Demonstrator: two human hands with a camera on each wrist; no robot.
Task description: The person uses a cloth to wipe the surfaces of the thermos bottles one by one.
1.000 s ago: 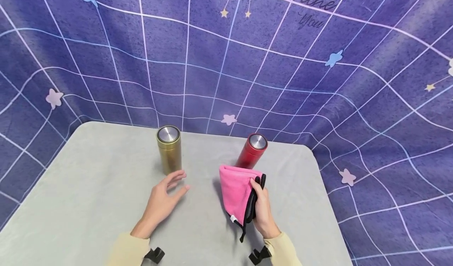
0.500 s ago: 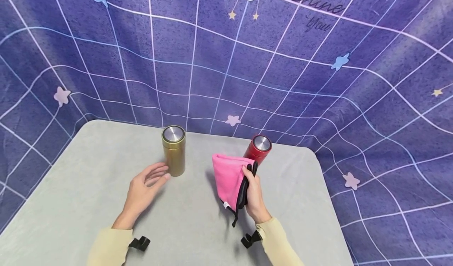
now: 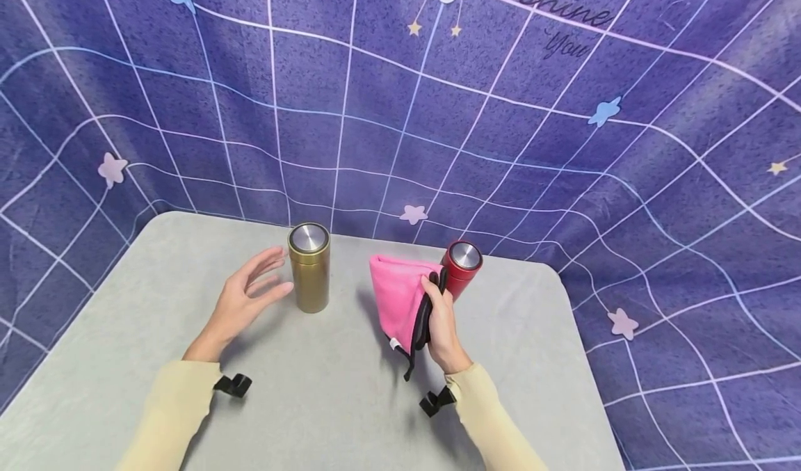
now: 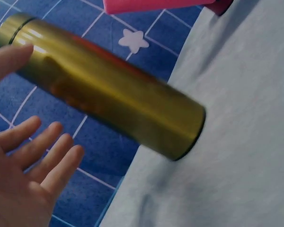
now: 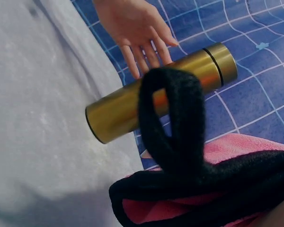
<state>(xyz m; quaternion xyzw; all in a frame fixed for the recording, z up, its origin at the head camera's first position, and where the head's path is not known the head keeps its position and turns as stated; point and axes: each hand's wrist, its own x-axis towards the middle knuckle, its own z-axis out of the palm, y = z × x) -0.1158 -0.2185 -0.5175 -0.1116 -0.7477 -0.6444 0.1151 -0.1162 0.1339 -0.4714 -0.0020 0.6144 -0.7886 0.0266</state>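
Note:
A gold thermos bottle [image 3: 311,280] with a steel-topped lid stands upright toward the back of the table. To its left is my left hand [image 3: 240,297], fingers spread and thumb apart, fingertips close to the bottle's side. In the left wrist view the thumb overlaps the bottle [image 4: 118,94] near its lid, and the palm holds nothing. My right hand [image 3: 446,328] grips a folded pink cloth [image 3: 400,300] by its black-trimmed edge, above the table. A black loop [image 5: 191,109] on the cloth shows large in the right wrist view.
A red thermos bottle [image 3: 463,266] stands behind the cloth, its lower part hidden by the cloth and right hand. The table [image 3: 338,394] has a pale grey cover. Behind it hangs a purple-blue curtain [image 3: 350,130] with a grid and stars.
My left hand has moved left and farther back, from in front of the gold thermos bottle to beside it. The right hand has carried the pink cloth slightly left and away from me.

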